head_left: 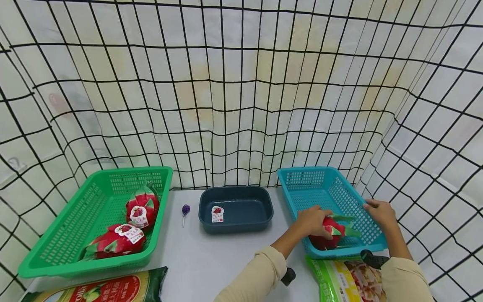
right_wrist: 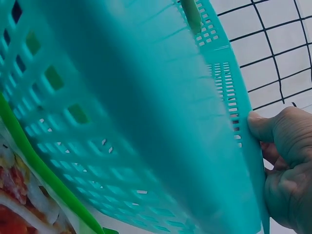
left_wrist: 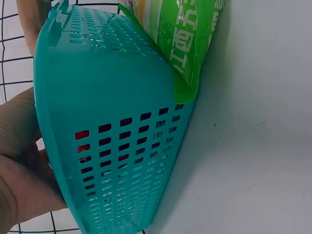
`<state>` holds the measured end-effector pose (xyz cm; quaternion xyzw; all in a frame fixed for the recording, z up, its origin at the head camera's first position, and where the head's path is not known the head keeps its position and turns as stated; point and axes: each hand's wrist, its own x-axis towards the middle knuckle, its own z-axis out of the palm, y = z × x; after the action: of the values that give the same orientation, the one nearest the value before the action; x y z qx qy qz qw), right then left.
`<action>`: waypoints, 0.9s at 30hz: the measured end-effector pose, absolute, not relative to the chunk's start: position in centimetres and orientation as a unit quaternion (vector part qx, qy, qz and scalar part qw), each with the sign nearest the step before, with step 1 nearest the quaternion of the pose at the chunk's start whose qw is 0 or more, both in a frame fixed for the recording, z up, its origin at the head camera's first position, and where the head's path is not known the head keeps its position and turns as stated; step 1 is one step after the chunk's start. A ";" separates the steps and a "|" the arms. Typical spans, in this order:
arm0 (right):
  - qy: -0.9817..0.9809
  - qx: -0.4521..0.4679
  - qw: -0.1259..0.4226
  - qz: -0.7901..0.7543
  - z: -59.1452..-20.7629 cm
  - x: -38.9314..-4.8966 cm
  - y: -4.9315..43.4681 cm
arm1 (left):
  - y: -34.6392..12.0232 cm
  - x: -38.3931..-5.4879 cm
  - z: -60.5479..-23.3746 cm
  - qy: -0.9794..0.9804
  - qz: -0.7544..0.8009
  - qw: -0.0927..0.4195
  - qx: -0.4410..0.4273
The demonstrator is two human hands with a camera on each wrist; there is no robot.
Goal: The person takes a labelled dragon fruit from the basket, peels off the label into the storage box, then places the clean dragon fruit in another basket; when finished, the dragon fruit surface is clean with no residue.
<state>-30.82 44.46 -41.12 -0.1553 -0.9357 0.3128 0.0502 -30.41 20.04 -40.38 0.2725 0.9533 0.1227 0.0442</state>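
My left hand (head_left: pixel 312 221) reaches over the near left side of a blue plastic basket (head_left: pixel 302 171) and grips a red dragon fruit (head_left: pixel 337 230) with green leaf tips. The fruit sits low in the basket's near left corner. On the opposite side, my right hand (head_left: pixel 381 213) holds the basket's right rim, its thumb (right_wrist: pixel 259 126) on the edge in the right wrist view. From the left wrist, the basket's perforated wall (left_wrist: pixel 122 87) hides most of the fruit; only red bits show through the holes.
A green basket (head_left: pixel 56 226) on the left holds two labelled dragon fruits (head_left: pixel 122 241). A dark blue tray (head_left: pixel 241 209) with a sticker and a purple lollipop (head_left: pixel 185 209) lie between the baskets. Food bags (head_left: pixel 336 277) (head_left: pixel 113 289) lie at the front. Wire grid walls surround the table.
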 end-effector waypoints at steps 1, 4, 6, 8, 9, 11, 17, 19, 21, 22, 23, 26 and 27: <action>-0.936 -0.155 0.051 0.312 -41.1 -30.8 44.5 | 20.0 -30.5 -40.5 0.952 0.122 0.043 0.279; -0.937 -0.154 0.050 0.310 -41.1 -30.9 44.5 | 19.9 -30.5 -40.7 0.948 0.120 0.038 0.291; -0.937 -0.153 0.051 0.309 -41.1 -31.0 44.6 | 19.8 -30.6 -40.8 0.947 0.121 0.036 0.297; -0.939 -0.151 0.052 0.304 -41.0 -30.9 44.5 | 19.7 -30.5 -40.7 0.945 0.122 0.036 0.302; -0.940 -0.149 0.053 0.301 -41.0 -30.9 44.6 | 19.7 -30.4 -40.7 0.944 0.122 0.036 0.305; -0.941 -0.149 0.058 0.297 -41.0 -30.8 44.6 | 19.7 -30.4 -40.7 0.942 0.122 0.035 0.311; -0.940 -0.151 0.068 0.300 -41.3 -30.9 44.5 | 19.6 -30.3 -40.8 0.942 0.131 0.041 0.304; -0.941 -0.148 0.068 0.298 -41.4 -30.9 44.5 | 19.6 -30.3 -40.9 0.944 0.136 0.044 0.299; -0.943 -0.140 0.061 0.297 -41.3 -30.8 44.5 | 19.6 -30.3 -41.1 0.945 0.137 0.045 0.295; -0.944 -0.138 0.061 0.294 -41.3 -30.8 44.5 | 19.6 -30.3 -41.1 0.945 0.137 0.046 0.295; -0.945 -0.135 0.062 0.291 -41.3 -30.7 44.5 | 19.6 -30.3 -41.1 0.944 0.139 0.047 0.294; -0.946 -0.133 0.064 0.288 -41.3 -30.6 44.6 | 19.6 -30.3 -41.1 0.943 0.142 0.049 0.296; -0.947 -0.133 0.064 0.287 -41.3 -30.6 44.6 | 19.6 -30.3 -41.0 0.943 0.144 0.049 0.296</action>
<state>-30.64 44.61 -41.28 -0.1327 -0.9466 0.2869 0.0643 -30.31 19.58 -41.04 0.2965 0.9428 0.1442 0.0492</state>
